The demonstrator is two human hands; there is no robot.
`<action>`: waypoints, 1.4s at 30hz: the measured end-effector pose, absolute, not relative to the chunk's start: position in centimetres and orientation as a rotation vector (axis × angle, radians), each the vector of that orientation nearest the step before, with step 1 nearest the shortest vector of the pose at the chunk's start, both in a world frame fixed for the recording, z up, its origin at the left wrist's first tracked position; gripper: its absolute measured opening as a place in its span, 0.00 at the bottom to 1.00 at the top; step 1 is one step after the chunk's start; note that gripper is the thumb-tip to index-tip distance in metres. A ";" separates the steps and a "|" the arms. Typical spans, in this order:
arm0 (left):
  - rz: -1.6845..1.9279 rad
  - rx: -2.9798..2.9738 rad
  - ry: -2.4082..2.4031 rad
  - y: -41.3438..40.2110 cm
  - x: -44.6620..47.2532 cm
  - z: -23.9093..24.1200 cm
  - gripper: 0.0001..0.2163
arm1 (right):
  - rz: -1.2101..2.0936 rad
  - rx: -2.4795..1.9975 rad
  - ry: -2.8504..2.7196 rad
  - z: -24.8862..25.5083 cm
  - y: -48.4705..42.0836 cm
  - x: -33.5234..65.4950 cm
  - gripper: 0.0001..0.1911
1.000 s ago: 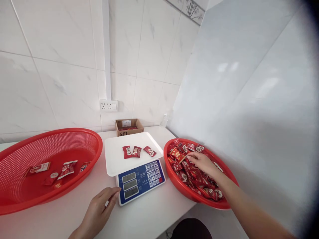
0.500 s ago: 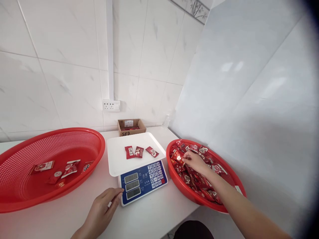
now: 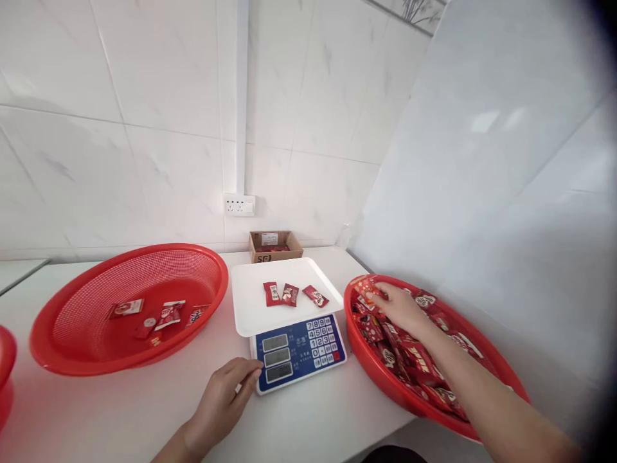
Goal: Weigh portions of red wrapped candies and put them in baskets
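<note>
My right hand (image 3: 400, 308) reaches into the red basin (image 3: 385, 386) on the right, which is full of red candy packets (image 3: 419, 357). Its fingers are pinched on one packet (image 3: 367, 286) near the basin's far left rim. My left hand (image 3: 226, 399) rests flat on the white table, fingertips touching the front left corner of the blue scale (image 3: 299, 350), holding nothing. Three red packets (image 3: 295, 294) lie on the scale's white tray (image 3: 250, 308).
A large red mesh basket (image 3: 72, 347) on the left holds a few packets (image 3: 159, 315). A small cardboard box (image 3: 276, 246) stands against the tiled wall under a socket (image 3: 240, 205). Another red rim (image 3: 6, 360) shows at the far left. A white wall closes the right side.
The view has swung left, so everything sits further right. My right hand has taken a packet and lifted it towards the basin's far left rim. My left hand stays by the scale.
</note>
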State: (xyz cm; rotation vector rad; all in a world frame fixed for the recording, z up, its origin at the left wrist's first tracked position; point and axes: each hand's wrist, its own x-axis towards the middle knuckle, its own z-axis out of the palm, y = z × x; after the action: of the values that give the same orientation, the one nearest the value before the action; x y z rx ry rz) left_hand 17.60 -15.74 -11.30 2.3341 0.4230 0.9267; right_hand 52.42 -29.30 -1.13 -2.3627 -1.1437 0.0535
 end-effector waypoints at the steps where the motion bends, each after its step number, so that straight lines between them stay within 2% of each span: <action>1: 0.917 2.336 0.424 -15.8 17.6 -11.3 0.10 | 0.099 -2.301 -1.133 -0.7 -28.5 51.9 0.15; 6: 0.886 2.343 0.442 -15.8 17.5 -11.4 0.10 | 0.461 -2.037 -1.091 -0.6 -23.4 48.7 0.18; 10: 0.896 2.322 0.464 -15.6 17.3 -11.5 0.11 | 0.385 -2.080 -1.126 -1.9 -20.0 47.3 0.24; 15: 0.914 2.317 0.461 -15.8 17.2 -11.3 0.10 | 0.299 -2.077 -1.357 -3.0 -19.0 45.3 0.24; 20: 0.928 2.331 0.435 -16.1 17.3 -11.2 0.09 | 0.361 -2.126 -1.648 -4.0 -19.3 42.9 0.28; 29: 0.909 2.340 0.437 -16.2 17.3 -11.1 0.09 | 0.327 -2.057 -1.744 -3.5 -19.8 41.3 0.19; 34: 0.905 2.335 0.447 -16.1 17.2 -11.1 0.09 | 0.106 -2.152 -1.645 -4.4 -18.7 42.9 0.24; 39: 0.902 2.343 0.448 -16.0 17.3 -11.3 0.09 | 0.216 -2.299 -1.574 -5.1 -17.4 44.3 0.31; 42: 0.893 2.344 0.446 -16.0 17.3 -11.3 0.10 | 0.239 -2.281 -1.619 -5.1 -16.8 44.5 0.32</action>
State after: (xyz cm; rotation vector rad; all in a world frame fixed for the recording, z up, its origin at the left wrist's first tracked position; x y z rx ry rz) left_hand 17.29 -16.05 -11.33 2.3443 0.4460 0.8928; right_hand 44.46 -16.76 -5.12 -2.2809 -1.6188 0.2385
